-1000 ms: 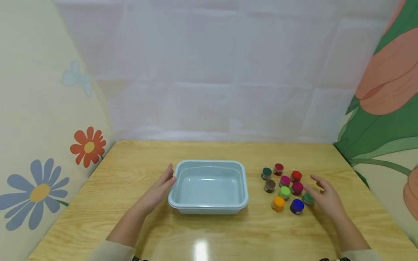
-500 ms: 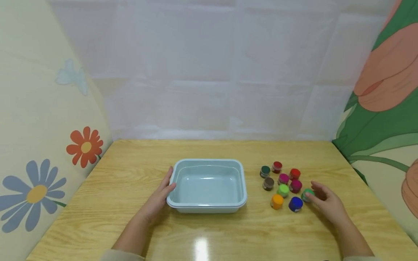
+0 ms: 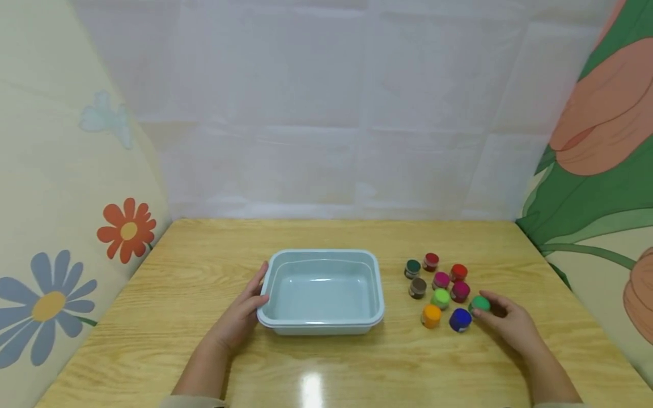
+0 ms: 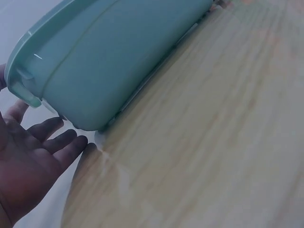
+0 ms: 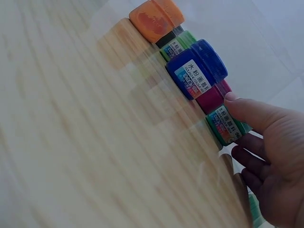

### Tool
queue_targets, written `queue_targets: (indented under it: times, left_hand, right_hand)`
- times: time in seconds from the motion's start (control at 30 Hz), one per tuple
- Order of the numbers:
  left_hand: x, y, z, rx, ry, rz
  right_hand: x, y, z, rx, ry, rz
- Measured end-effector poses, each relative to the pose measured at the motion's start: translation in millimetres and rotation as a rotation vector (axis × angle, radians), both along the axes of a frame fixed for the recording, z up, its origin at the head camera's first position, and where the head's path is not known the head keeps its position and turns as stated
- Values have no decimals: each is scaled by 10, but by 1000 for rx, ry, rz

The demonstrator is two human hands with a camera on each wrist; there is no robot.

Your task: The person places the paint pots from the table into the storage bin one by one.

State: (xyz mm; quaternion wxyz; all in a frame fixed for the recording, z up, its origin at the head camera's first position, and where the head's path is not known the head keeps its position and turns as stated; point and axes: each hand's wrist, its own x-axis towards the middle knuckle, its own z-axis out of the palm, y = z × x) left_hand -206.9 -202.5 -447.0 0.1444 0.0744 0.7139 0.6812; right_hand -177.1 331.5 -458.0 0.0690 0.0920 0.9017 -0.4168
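A pale blue-green plastic basin (image 3: 323,292) stands on the wooden table. My left hand (image 3: 240,314) holds its left side, the thumb at the rim and the fingers along the outer wall. At the right, my right hand (image 3: 512,326) pinches a green-lidded paint jar (image 3: 480,305) between thumb and fingers. That green jar still stands on the table in the right wrist view, its label facing the camera. Beside it are a blue paint jar (image 3: 461,320), a magenta jar (image 3: 460,291), a light green jar (image 3: 441,298) and an orange jar (image 3: 431,315).
Farther back in the cluster stand a brown jar (image 3: 417,288), a dark green jar (image 3: 412,268), a dark red jar (image 3: 431,261), a red jar (image 3: 458,272) and another magenta jar (image 3: 441,280). White sheeting (image 3: 306,113) hangs behind the table (image 3: 224,243).
My left hand has come against the basin's left side, its thumb now at the rim. My right hand has lowered to the green paint jar, and its thumb and fingers have closed about it.
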Motion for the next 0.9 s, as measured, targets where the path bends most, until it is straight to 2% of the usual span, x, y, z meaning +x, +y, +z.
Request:
queue_targets:
  times: [0.17,0.33,0.5,0.63,0.73,0.9]
  left_hand:
    - [2,-54,-16,26,22,-32]
    - [23,-65,-26,42,29,-27]
    - [35,-60,-32,41,34,-30]
    - [37,-47,-37,45,41,-32]
    - [37,-36,-41,46,40,-27]
    - [39,-23,-46,40,35,-16]
  right_hand:
    - [-10,-17,9,-2,11,2]
    - [-4,-44,36,-29,15,-10]
    - [14,-69,70,-131,-11,-70]
    - [16,-63,146,-84,41,-59]
    - [6,-54,230,34,122,-20]
    - [-19,-123,404,41,180,10]
